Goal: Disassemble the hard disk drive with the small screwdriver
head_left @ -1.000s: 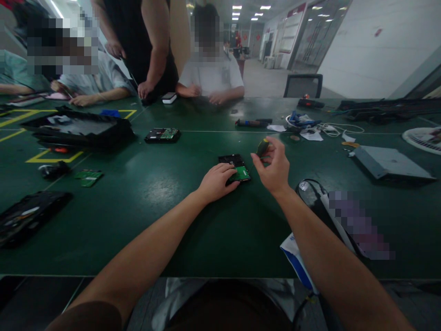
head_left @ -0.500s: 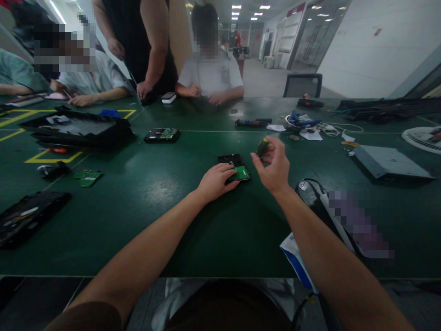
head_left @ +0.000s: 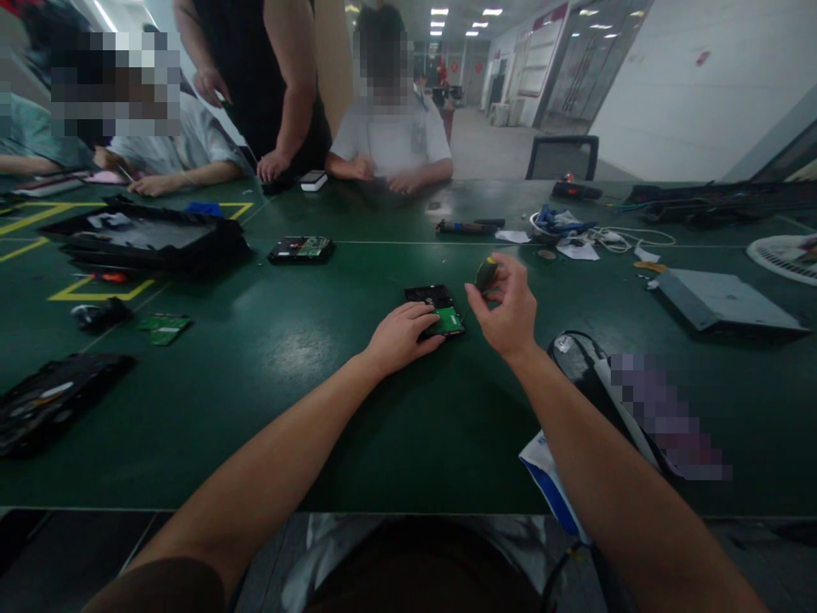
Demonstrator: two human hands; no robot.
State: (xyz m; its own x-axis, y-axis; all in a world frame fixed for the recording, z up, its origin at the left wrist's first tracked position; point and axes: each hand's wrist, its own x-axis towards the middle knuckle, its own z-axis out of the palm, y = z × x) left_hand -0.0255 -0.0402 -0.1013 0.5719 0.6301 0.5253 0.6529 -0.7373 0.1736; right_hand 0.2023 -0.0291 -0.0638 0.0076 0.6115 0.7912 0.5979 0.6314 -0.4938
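A hard drive, black with a green circuit board on its near part, lies on the table in front of me. My left hand grips it from the left, fingers laid across the board and thumb along the near edge. Just to its right, my right hand pinches the handle of a dark green and yellow screwdriver. The handle tilts, and the thin shaft runs down toward the drive's right edge. Whether its tip sits in a screw is too small to tell.
Another hard drive lies farther left, with a loose green circuit board and a black tray beyond. To the right are a grey metal case, tangled cables and a blurred-out phone. Several people sit or stand opposite.
My hands, the hard drive and the screwdriver look the same as before. Across the table, the standing person's raised hand has shifted slightly on a tool.
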